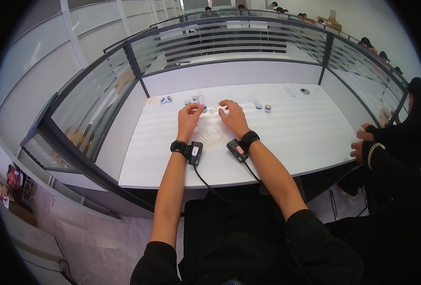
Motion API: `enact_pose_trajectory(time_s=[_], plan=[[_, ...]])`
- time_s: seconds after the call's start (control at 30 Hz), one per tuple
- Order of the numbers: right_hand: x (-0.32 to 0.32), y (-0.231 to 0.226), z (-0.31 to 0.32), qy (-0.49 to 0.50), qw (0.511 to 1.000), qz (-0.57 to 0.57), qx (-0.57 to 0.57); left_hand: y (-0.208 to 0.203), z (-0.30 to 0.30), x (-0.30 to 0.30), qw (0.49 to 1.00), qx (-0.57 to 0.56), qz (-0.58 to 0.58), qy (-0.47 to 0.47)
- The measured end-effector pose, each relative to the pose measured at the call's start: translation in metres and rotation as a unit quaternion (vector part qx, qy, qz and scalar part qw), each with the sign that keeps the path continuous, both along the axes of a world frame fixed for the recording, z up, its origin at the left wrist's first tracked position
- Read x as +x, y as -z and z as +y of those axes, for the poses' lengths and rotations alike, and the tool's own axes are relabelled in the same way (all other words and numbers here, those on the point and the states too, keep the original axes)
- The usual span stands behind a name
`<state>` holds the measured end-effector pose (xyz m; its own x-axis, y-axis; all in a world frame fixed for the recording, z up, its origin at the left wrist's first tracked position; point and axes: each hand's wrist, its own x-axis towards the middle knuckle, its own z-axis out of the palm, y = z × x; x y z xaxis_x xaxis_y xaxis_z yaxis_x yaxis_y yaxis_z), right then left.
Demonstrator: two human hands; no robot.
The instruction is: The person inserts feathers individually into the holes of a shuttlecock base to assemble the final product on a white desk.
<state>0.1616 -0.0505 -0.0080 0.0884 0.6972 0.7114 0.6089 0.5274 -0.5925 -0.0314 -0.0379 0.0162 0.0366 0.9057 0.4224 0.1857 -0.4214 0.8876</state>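
My left hand [190, 118] is closed at the fingertips, with a small white container with a blue band [204, 109] at its thumb and forefinger. To its right a small whitish round piece [212, 110] stands on the white desk [286, 137], between my two hands. My right hand [234, 117] is open, its thumb and fingers apart and curved toward that piece, with nothing seen in them. Just beyond my left hand are clear plastic pieces [201, 96] and more small white containers [187, 101]. Thin pale sticks [212, 137] lie scattered between my wrists.
Two small containers with orange tops [166, 99] stand at the far left. More containers [267, 109] and clear plastic pieces [253, 99] sit right of my right hand. Partitions [229, 76] enclose the desk. Another person's hands [360, 142] are beyond the right edge. Cables [205, 183] trail from my wrist straps.
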Motion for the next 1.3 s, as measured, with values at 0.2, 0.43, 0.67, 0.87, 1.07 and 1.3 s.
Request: enact_pose_trajectory(time_s=[0.2,0.43,0.67,0.87,1.07,1.3], plan=[[0.011,0.011,0.005,0.102,0.989,-0.088,-0.057,0.001,-0.001,-0.001,0.999,-0.006,0.005,-0.039],[0.000,0.005,0.002,0.095,0.950,-0.249,-0.165,0.008,-0.003,0.002,0.998,-0.013,0.040,-0.053],[-0.008,-0.010,-0.002,0.105,0.908,-0.319,-0.249,0.010,-0.002,0.001,0.997,-0.021,0.038,-0.064],[-0.013,-0.017,-0.006,0.084,0.898,-0.342,-0.265,0.009,-0.004,0.001,0.995,-0.014,0.061,-0.082],[-0.012,-0.013,-0.002,0.090,0.896,-0.343,-0.266,0.006,-0.008,0.003,0.994,-0.011,0.064,-0.083],[-0.008,-0.006,0.000,0.097,0.903,-0.331,-0.254,0.009,-0.007,0.006,0.994,0.008,0.063,-0.088]])
